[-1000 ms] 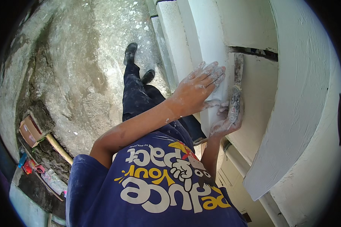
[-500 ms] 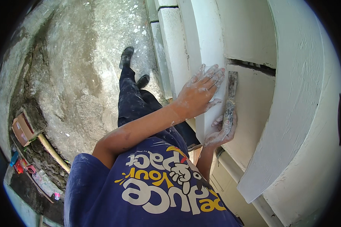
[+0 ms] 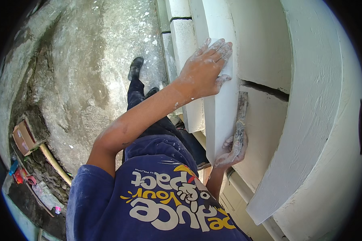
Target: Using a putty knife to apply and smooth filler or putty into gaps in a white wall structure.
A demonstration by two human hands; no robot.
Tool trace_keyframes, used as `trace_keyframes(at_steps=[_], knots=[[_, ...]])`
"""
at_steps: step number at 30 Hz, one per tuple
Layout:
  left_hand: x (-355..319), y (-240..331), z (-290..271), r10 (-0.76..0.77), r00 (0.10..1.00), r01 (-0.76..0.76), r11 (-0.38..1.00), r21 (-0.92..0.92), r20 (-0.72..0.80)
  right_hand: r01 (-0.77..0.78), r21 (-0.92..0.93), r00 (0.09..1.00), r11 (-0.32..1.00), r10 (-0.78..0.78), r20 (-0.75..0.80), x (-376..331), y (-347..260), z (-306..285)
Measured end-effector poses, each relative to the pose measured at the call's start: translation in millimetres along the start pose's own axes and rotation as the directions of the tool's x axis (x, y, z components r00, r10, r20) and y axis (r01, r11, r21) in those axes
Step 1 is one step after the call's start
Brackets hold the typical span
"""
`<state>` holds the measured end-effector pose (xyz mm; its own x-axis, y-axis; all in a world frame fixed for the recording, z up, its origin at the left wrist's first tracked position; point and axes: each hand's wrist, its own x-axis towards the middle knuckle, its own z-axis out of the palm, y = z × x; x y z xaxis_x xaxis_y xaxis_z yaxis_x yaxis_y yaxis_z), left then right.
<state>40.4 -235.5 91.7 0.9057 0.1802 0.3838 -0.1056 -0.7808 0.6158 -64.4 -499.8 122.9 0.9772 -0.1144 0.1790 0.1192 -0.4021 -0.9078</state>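
My left hand, caked with white powder, lies with its fingers stretched out on a smooth white ledge. A pale edge, like that of a thin sheet, shows by its fingertips; I cannot tell what it is. Lower down, beside the ledge, my right hand is closed round the crusted handle of a putty knife. The tool's narrow, stained blade points away from me, along the ledge's right side. White smears cover the right palm and fingers too.
A dark gap splits the cream wall panels on the right, near a curved white board. Rough, paint-spotted concrete floor lies to the left. A cardboard box, a pole and a plastic bag are at lower left.
My left hand has slid farther away along the ledge, up and slightly left in the view. The right hand, holding the putty knife, sits a little lower in the picture.
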Motion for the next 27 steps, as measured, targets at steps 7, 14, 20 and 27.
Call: trace_keyframes(at_steps=[7,14,20,27], knots=[[92.4,-39.2,-22.3,-0.167,0.983,0.159,0.982,0.1,0.078,0.007,-0.035,1.0,0.999,-0.006,0.007,2.0,-5.7,4.4],[8.4,9.1,-0.7,-0.066,0.998,0.066,0.993,-0.101,0.006,-0.053,-0.109,0.997,0.993,0.047,-0.053,-2.4,-9.1,2.9],[104.1,-48.1,-9.7,-0.174,0.985,0.174,0.978,0.114,-0.011,-0.038,-0.151,0.998,0.988,0.032,-0.045,1.4,-9.2,8.0],[34.8,-13.5,1.2,-0.084,0.996,0.09,0.984,0.152,-0.042,-0.047,-0.163,0.998,0.985,0.039,-0.055,-3.1,-8.6,6.0]])
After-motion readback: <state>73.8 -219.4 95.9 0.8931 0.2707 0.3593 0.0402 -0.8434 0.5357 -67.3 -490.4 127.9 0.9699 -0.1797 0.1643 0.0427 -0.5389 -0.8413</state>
